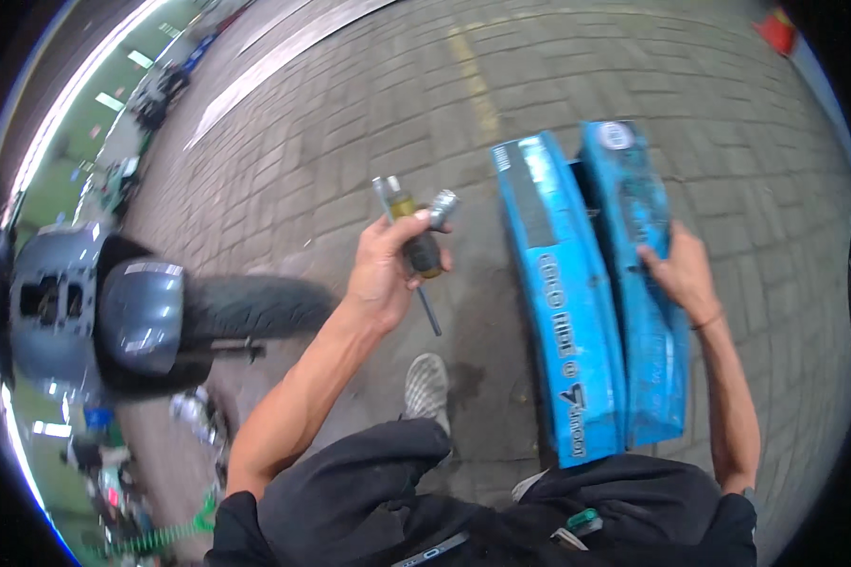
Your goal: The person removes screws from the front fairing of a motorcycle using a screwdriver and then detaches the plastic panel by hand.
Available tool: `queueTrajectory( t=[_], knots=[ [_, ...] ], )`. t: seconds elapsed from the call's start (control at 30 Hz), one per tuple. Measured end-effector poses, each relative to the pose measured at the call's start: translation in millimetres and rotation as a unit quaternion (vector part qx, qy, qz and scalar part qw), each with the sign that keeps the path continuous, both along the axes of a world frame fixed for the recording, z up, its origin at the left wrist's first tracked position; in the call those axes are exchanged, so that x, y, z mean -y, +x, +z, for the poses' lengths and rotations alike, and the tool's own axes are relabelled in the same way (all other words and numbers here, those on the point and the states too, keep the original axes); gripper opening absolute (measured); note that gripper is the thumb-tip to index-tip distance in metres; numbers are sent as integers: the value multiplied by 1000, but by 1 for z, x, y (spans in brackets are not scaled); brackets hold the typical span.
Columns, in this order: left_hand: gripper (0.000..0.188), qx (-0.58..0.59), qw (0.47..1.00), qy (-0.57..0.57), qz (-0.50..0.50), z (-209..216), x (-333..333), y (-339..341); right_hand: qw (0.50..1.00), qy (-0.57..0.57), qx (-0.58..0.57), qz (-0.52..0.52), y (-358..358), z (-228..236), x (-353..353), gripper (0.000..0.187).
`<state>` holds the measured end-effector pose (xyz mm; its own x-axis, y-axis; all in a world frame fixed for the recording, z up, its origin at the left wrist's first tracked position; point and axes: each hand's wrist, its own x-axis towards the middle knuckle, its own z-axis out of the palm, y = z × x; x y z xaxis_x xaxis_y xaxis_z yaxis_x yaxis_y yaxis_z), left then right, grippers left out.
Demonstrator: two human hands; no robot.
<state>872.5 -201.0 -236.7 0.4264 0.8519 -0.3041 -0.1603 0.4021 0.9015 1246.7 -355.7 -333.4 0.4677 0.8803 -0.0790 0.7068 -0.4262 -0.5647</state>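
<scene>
Hands [378, 265] [683, 272]: left clasps metal tools [422, 254], right touches a glossy oblong box [651, 350].

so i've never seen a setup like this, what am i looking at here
There is no robot: these are a person's bare hands, seen from above by a fisheye camera on the head, so straight lines bend. The left hand holds hand tools with yellowish and dark handles. The right hand touches the right blue box; the left blue box is beside it on the brick-paved floor. They may be halves of one toolbox. At left stands a grey motorbike.
</scene>
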Motion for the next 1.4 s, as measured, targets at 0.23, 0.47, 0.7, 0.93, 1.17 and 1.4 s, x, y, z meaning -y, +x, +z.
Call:
queueTrajectory(
  t=[0.23,0.47,0.7,0.93,1.17,1.4],
  knots=[
    [31,-354,926,104,-74,68,47,-54,885,264,-80,376,-59,94,-94,52],
    [29,-245,959,108,-88,75,75,-51,866,324,122,361,-82,87,-115,42],
    [31,-184,966,133,-121,36,81,-93,981,8,-7,-195,179,-96,-38,93],
    [31,-234,961,128,-69,24,71,-123,987,145,-54,-37,75,-54,-60,64],
    [31,-226,970,92,7,0,56,-62,972,145,-186,-6,76,-83,-91,68],
    [25,-263,960,74,-68,-11,62,-18,968,249,23,24,35,-48,-101,60]
  ],
)
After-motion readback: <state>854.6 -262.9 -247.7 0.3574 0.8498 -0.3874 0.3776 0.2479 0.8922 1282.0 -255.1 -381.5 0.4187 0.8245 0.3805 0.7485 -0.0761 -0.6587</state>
